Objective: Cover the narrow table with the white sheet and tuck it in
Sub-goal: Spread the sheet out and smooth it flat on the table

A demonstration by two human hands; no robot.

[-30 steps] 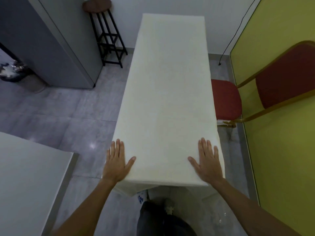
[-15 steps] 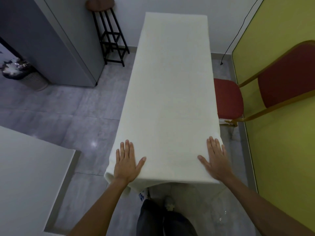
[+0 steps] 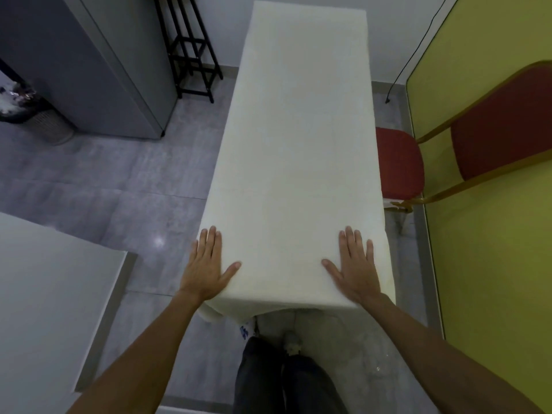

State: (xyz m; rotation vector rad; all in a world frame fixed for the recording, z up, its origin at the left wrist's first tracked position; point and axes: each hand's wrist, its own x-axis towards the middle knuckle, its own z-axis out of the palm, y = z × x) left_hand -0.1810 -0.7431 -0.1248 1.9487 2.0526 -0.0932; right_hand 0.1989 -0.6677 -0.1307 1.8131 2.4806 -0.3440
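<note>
The white sheet (image 3: pixel 298 144) lies smooth over the whole top of the narrow table, which runs away from me to the back wall; the table itself is hidden under it. The sheet's near end hangs over the front edge, with a loose fold (image 3: pixel 210 313) drooping at the near left corner. My left hand (image 3: pixel 206 264) rests flat, fingers apart, on the sheet's near left corner. My right hand (image 3: pixel 355 265) presses flat on the near right part of the sheet, fingers spread. Neither hand grips cloth.
A red chair (image 3: pixel 400 162) with a gold frame stands tight against the table's right side, by the yellow wall (image 3: pixel 493 264). A black stool (image 3: pixel 191 55) and grey cabinet (image 3: pixel 89 70) stand at the back left. A white counter (image 3: pixel 44 294) is at my near left. Grey tiled floor lies between.
Both hands have slid slightly along the near end of the sheet, staying flat. The drooping cloth at the near left corner has drawn in under the edge.
</note>
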